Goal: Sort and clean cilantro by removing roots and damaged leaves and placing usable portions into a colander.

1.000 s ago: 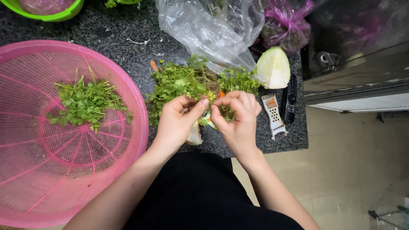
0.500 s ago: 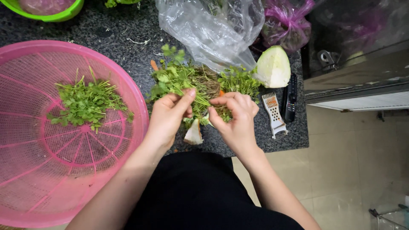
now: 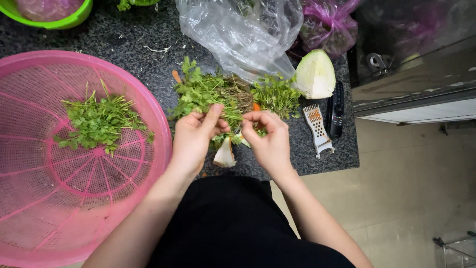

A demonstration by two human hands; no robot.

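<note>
Pinching sprigs of the herb bunch, the left hand and right hand have their fingers closed together on green stems, meeting just nearer than the bunch on the dark speckled surface. Left of the bunch sits a pink colander holding picked leaves. Right of it lie a grater and cut cabbage; beyond, a clear plastic bag.

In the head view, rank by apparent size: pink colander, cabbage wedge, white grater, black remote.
1. pink colander, by far
2. cabbage wedge
3. white grater and black remote: alike, not ranked.
</note>
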